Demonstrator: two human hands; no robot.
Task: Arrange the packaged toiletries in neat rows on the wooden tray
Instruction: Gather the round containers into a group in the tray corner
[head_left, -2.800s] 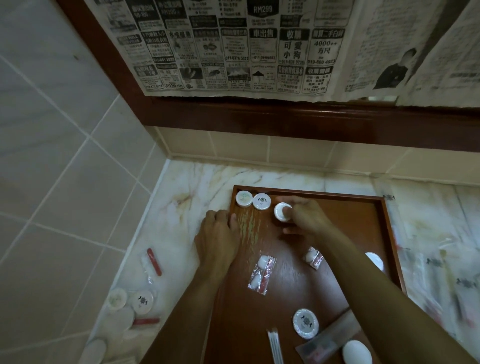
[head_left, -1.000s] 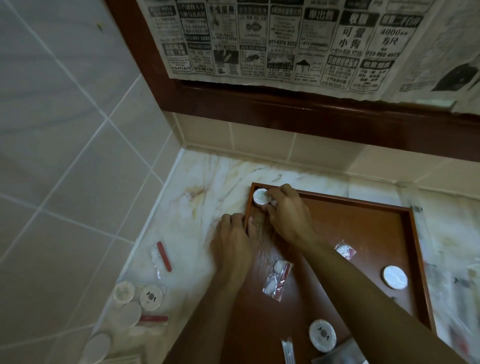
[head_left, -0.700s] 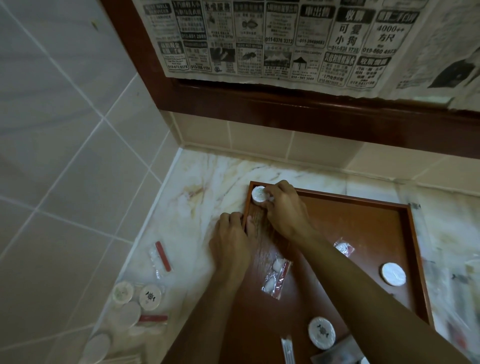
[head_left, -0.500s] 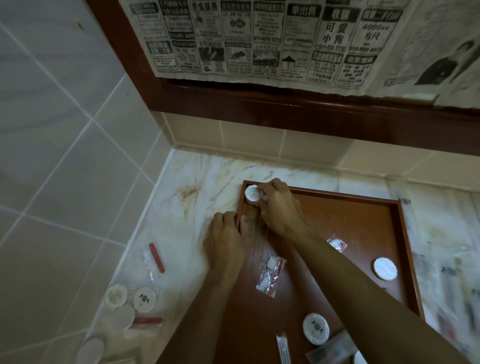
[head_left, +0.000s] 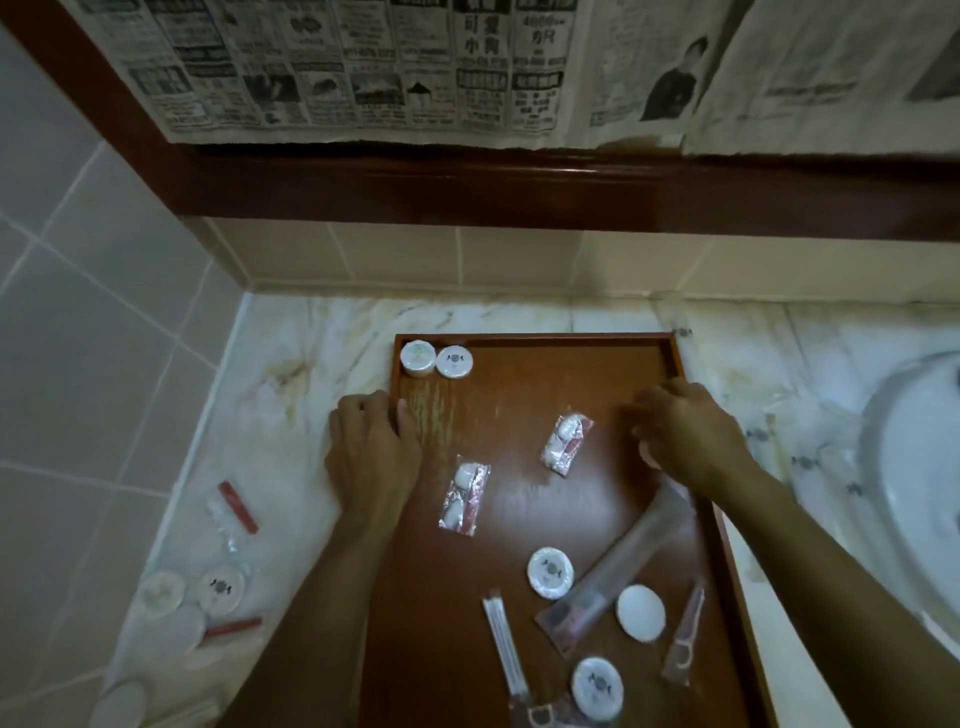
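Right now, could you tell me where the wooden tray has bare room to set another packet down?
Bare: the far strip of the wooden tray, right of the two round soap packets. Crowded: the near end around the long sleeve.

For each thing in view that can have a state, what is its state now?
wooden tray: flat on the counter, partly filled.
two round packs: side by side in the far left corner, touching.
left hand: rests on the tray's left rim.
right hand: fingers curled over a white round pack, mostly hidden.
two sachets: loose, askew.
toothbrush pack: lying diagonally.
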